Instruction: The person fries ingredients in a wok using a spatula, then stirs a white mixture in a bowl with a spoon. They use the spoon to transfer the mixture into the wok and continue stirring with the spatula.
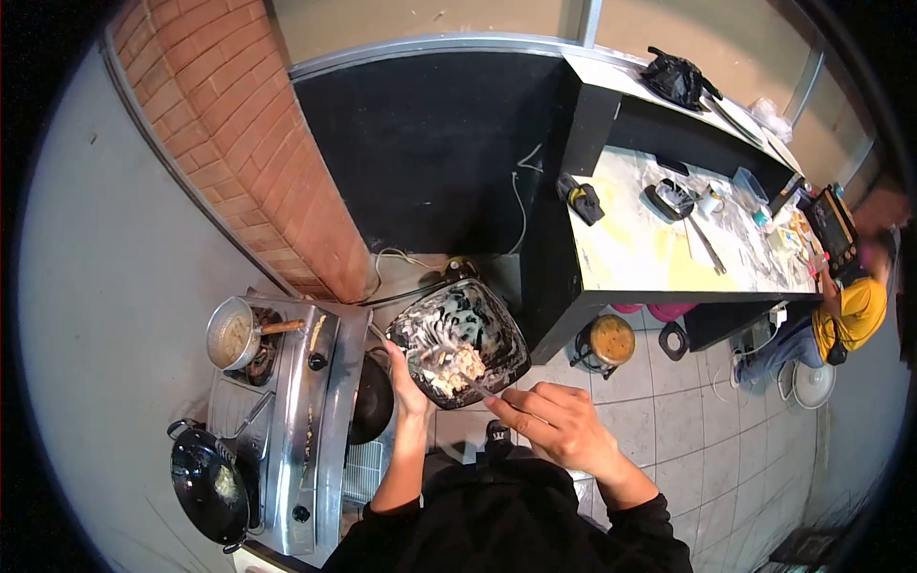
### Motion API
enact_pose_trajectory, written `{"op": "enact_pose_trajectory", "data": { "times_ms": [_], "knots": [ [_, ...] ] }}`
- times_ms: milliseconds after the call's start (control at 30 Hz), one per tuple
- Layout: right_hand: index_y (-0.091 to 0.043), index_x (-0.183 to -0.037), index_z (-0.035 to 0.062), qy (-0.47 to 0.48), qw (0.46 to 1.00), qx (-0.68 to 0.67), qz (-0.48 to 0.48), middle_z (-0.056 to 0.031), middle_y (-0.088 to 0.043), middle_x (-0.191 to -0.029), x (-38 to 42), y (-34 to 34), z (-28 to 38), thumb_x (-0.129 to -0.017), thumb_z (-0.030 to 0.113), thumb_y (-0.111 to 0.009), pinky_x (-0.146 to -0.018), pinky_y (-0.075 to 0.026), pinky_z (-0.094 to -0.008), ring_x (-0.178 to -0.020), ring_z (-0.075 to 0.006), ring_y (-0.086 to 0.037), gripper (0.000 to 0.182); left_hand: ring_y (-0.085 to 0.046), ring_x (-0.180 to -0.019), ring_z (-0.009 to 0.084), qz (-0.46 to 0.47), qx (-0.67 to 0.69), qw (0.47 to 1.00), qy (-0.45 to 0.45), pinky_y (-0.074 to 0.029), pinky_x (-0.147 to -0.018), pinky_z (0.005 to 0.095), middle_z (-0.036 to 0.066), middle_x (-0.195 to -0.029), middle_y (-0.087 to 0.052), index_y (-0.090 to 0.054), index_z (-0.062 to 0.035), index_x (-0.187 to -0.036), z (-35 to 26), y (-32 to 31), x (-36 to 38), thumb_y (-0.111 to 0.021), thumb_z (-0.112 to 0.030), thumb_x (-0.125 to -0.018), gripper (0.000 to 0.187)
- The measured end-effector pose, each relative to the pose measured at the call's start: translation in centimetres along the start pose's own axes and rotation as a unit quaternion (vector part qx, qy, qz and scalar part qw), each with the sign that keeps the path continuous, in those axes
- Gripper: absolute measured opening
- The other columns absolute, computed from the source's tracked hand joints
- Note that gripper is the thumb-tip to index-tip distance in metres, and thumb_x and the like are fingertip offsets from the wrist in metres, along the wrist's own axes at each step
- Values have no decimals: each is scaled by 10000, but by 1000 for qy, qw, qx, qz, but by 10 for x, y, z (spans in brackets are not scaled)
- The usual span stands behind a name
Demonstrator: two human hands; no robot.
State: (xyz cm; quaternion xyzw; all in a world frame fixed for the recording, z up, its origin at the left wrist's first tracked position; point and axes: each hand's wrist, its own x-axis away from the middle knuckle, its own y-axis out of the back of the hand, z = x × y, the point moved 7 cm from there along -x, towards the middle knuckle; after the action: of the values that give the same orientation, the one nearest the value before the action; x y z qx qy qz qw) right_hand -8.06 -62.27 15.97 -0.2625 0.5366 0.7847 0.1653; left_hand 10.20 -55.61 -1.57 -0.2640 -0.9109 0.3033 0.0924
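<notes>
A black squarish bowl (508, 329) is tilted in front of me, its inside smeared with white batter. A lumpy pale mixture (465, 365) lies in its near part. My left hand (411, 384) grips the bowl at its left edge, with the fingers underneath hidden. Beside that thumb, a thin metal utensil handle (377, 331) sticks out over the rim. In my right hand (554, 425) is a metal spoon (475, 385), closed in the fingers, its far end down in the mixture.
On my left, a steel gas stove (296, 430) carries a saucepan (229, 336) and a black wok (202, 487). A floured counter (630, 244) stands at right, above a round stool (611, 341). Farther right is a person in a yellow shirt (857, 315).
</notes>
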Motion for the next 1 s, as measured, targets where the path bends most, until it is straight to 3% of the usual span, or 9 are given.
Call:
{"op": "enact_pose_trajectory", "data": {
  "times_ms": [67, 133, 200, 267, 333, 433, 600, 700, 1000],
  "knots": [
    [-644, -1077, 10, -40, 999, -10, -8, -60, -632, -873, 10, -3, -3, -646, -40, -660, -520, -470, -278, -619, -167, -570, 434, -490, -1185, 243, -21, -36, 999, -14, -388, -1013, 385, 103, -1332, -467, -369, -17, -1365, 0, -1, -3, -322, -586, -958, 702],
    [-643, -1061, 5, -78, 997, -16, -17, -70, -638, -855, 20, -5, -6, -675, -72, -654, -506, -467, -284, -598, -177, -581, 394, -485, -1189, 248, -11, 53, 999, -3, -385, -1017, 393, 106, -1340, -455, -362, -24, -1368, 3, -11, -6, -335, -598, -949, 711],
    [-651, -992, -2, -182, 979, -62, -73, -84, -651, -806, 30, 0, -19, -752, -92, -625, -496, -476, -283, -566, -174, -610, 257, -476, -1198, 252, 1, 60, 998, 18, -383, -1019, 397, 110, -1345, -448, -366, -29, -1364, 5, -23, -5, -332, -604, -945, 712],
    [-652, -960, -13, -206, 968, -71, -123, -94, -656, -793, 36, 6, -24, -771, -99, -602, -501, -485, -281, -567, -173, -620, 214, -469, -1205, 254, 41, 88, 995, -14, -379, -1022, 396, 113, -1349, -441, -365, -34, -1365, 6, -36, -6, -320, -597, -949, 702],
    [-652, -929, -23, -232, 954, -82, -172, -105, -662, -780, 43, 16, -29, -789, -106, -578, -506, -494, -279, -567, -171, -629, 179, -456, -1217, 253, 6, 76, 997, -29, -365, -1033, 393, 110, -1353, -434, -361, -31, -1360, 11, -46, -6, -320, -570, -956, 675],
    [-646, -888, -56, -184, 961, -31, -205, -138, -669, -770, 52, 39, -24, -787, -105, -553, -519, -511, -277, -585, -197, -645, 146, -507, -1165, 221, 0, 88, 995, -49, -388, -1001, 353, 103, -1291, -493, -404, -3, -1310, 26, -56, -9, -292, -475, -996, 578],
    [-637, -900, -52, -165, 968, -53, -183, -126, -665, -777, 71, 39, -22, -760, -103, -585, -508, -502, -279, -585, -203, -640, 158, -491, -1182, 229, -14, 105, 993, -43, -373, -1015, 360, 110, -1315, -470, -383, -8, -1319, 38, -79, -6, -301, -471, -991, 573],
    [-596, -956, -40, -150, 984, -4, -100, -120, -640, -818, 72, 21, -22, -678, -122, -643, -485, -494, -305, -625, -233, -628, 293, -489, -1184, 231, -18, 100, 993, -53, -371, -1016, 362, 110, -1313, -471, -387, -9, -1312, 43, -84, -4, -299, -478, -989, 576],
    [-600, -974, -40, -109, 985, -13, -134, -86, -588, -766, 74, 45, -21, -721, -54, -670, -500, -502, -313, -602, -212, -601, 263, -467, -1210, 256, 8, 82, 992, -98, -358, -1026, 383, 133, -1334, -449, -365, 6, -1333, 42, -90, 1, -280, -476, -980, 604]
  ]
}}
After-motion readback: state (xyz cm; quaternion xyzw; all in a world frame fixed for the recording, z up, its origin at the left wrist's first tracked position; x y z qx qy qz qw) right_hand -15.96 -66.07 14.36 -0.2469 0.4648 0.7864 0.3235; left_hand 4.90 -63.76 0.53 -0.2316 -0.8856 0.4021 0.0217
